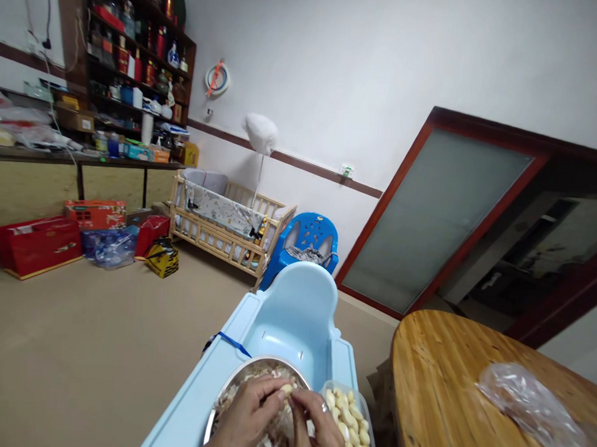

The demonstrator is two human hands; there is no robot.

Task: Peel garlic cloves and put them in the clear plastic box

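In the head view, we find a light-blue plastic chair (297, 297) on a plain brown floor (96, 346); to its right, a round-edged wooden surface (436, 364) carries a crumpled clear bag (532, 402). The white wall (312, 51) bears a brown band and meets a red-framed frosted door (459, 218) beside a dark opening. At left, a long surface (26, 156) below bottle-filled shelves (191, 64) is crowded with boxes and packages, and a red box (38, 246) and a yellow-and-black package (164, 258) stand on the floor nearby. We note a wooden crib (218, 236) along the wall and a blue chair (318, 234), its lower part hidden by the light-blue backrest. A steel basin (216, 406) on the light-blue chair holds papery skins (272, 442); just beside it sits a clear tub (374, 427) of peeled cloves (351, 416). The left hand (253, 411) and right hand (318, 428) obstruct our sight of much of the basin. The left fingers pinch a pale clove (286, 388) above it; the right fingers are bent close against the clove, but we cannot tell whether they grip it.
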